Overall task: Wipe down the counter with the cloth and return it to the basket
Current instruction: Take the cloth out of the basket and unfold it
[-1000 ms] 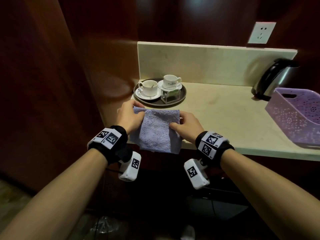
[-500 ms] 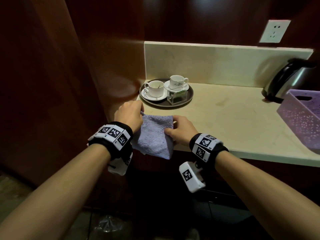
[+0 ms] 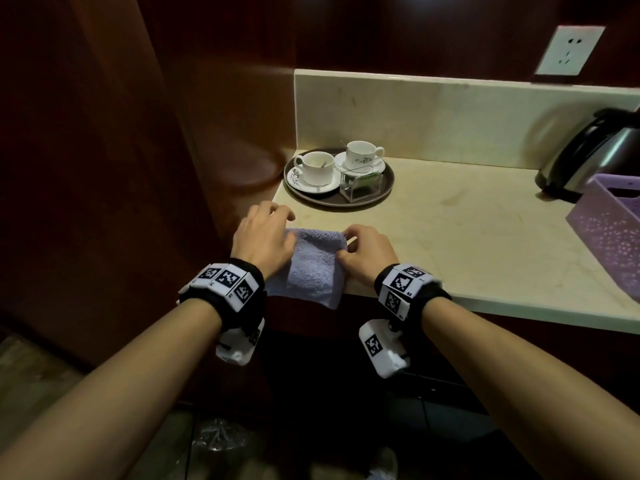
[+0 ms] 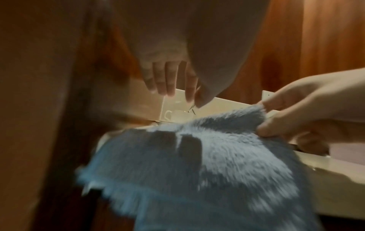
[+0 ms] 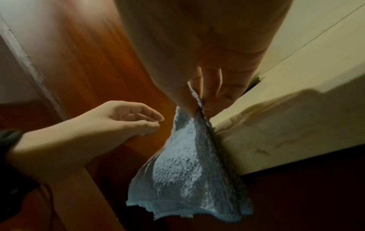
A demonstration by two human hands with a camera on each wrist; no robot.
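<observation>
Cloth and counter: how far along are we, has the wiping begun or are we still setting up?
Done: the cloth is out of the basket and at the counter edge, partly folded and hanging over it. In hand: the right hand pinches its corner; the left hand hovers open beside it. No wiping stroke shows. Left: wipe the counter around the tray and kettle, then return the cloth to the basket.

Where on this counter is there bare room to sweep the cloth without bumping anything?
The widest bare stretch of counter runs between the round tray of cups on the left and the kettle and purple basket on the right, from backsplash to front edge. It is crowded at the back left corner around the tray, and at the far right.
</observation>
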